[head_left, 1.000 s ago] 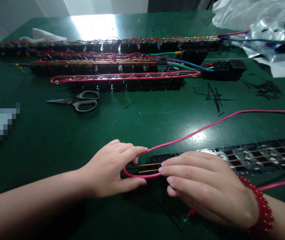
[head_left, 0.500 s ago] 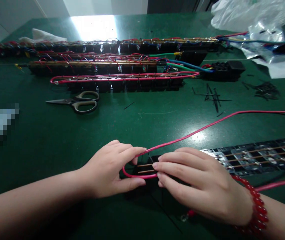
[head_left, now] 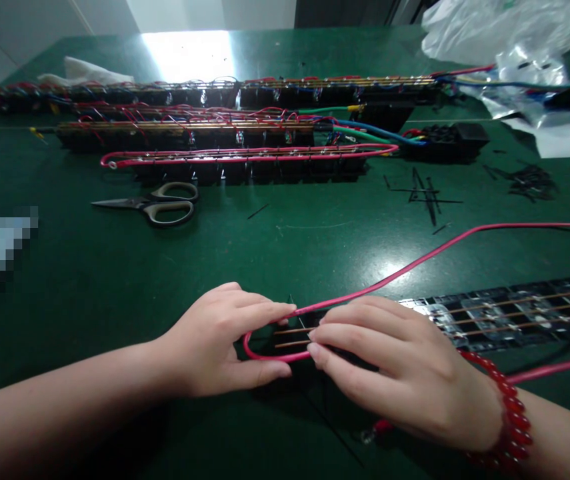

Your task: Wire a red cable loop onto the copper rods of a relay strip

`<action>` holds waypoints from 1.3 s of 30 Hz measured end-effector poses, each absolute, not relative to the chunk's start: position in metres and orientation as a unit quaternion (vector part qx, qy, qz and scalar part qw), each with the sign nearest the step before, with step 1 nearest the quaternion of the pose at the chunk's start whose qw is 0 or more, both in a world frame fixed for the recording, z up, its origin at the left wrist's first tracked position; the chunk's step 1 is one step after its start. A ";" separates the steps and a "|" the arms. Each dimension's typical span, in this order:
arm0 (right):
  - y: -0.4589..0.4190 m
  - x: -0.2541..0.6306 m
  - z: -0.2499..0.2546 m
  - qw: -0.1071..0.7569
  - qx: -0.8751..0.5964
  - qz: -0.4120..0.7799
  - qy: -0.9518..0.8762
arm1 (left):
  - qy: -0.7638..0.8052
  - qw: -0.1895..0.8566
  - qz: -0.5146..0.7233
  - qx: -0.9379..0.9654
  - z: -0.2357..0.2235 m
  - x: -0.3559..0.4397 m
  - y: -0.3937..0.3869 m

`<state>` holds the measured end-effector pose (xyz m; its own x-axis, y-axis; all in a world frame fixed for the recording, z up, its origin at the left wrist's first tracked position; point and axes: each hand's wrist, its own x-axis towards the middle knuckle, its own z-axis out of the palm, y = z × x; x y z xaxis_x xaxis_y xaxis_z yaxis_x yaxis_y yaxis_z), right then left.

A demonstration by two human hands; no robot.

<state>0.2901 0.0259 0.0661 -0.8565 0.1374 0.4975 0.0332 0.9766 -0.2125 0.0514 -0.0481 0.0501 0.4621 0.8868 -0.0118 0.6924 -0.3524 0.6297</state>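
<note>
At the near end of a long black strip assembly (head_left: 507,313) with copper rods, a red wire (head_left: 389,279) bends back in a loop. My left hand (head_left: 225,340) holds this loop, index finger on its far side and thumb on its near side. My right hand (head_left: 399,367), wearing a red bead bracelet (head_left: 515,410), bends over the strip with fingertips pinched at a thin black cable tie (head_left: 301,320) beside the wire. Part of the tie is hidden under the fingers. A ring terminal (head_left: 367,437) with a red sleeve shows below my right hand.
Scissors (head_left: 157,202) lie at the left. Beyond them are finished-looking wired strips (head_left: 249,163) with red, green and blue wires. Loose black cable ties (head_left: 427,193) and a pile of them (head_left: 532,183) lie at the right, before plastic bags (head_left: 509,33).
The wire's upper run near my left index finger has dropped slightly towards the strip. My right fingertips have shifted a little, and the tie's end now stands up past the wire.
</note>
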 end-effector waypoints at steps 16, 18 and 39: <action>0.024 0.290 0.066 0.276 -0.056 0.125 -0.952 | 0.523 0.334 0.143 0.771 0.053 0.053 -0.049; 0.024 0.291 0.066 0.273 -0.054 0.117 -0.954 | 0.532 0.339 0.152 0.761 0.052 0.053 -0.049; 0.026 0.290 0.065 0.254 -0.049 0.103 -0.961 | 0.504 0.561 0.334 0.565 0.051 0.055 -0.050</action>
